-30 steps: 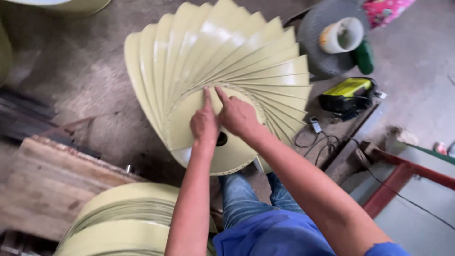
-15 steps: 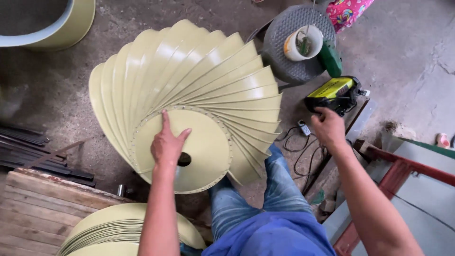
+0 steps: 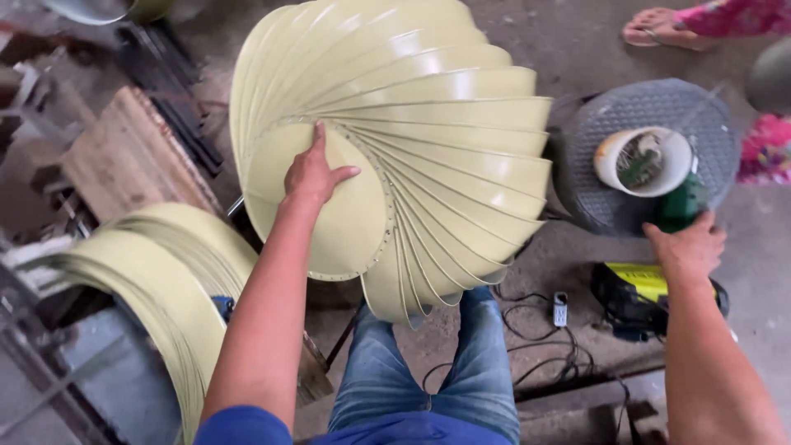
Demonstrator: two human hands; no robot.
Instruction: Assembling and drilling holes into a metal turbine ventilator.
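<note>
A large pale yellow-green fan wheel [image 3: 428, 140] of several curved overlapping blades stands tilted in front of my knees. Its round hub disc [image 3: 346, 222] faces me. My left hand [image 3: 313, 175] lies flat on that disc, fingers apart, holding nothing. My right hand [image 3: 685, 247] is out to the right, palm down over a yellow and black power tool [image 3: 638, 288]. Its fingertips are at a green tool [image 3: 680, 204]. The fingers are hidden, so I cannot tell whether they grip anything.
A stack of loose matching blades [image 3: 148, 272] lies at my left, beside wooden planks [image 3: 124, 161]. A round grey perforated stand [image 3: 659, 99] at right bears a white cup [image 3: 606, 156]. A black cable [image 3: 535, 346] lies on the floor. Another person's sandalled foot [image 3: 659, 29] is top right.
The view has swung, so the wheel now looks larger and nearer. My right hand left the disc and reached right to the tools. My left hand stayed on the disc.
</note>
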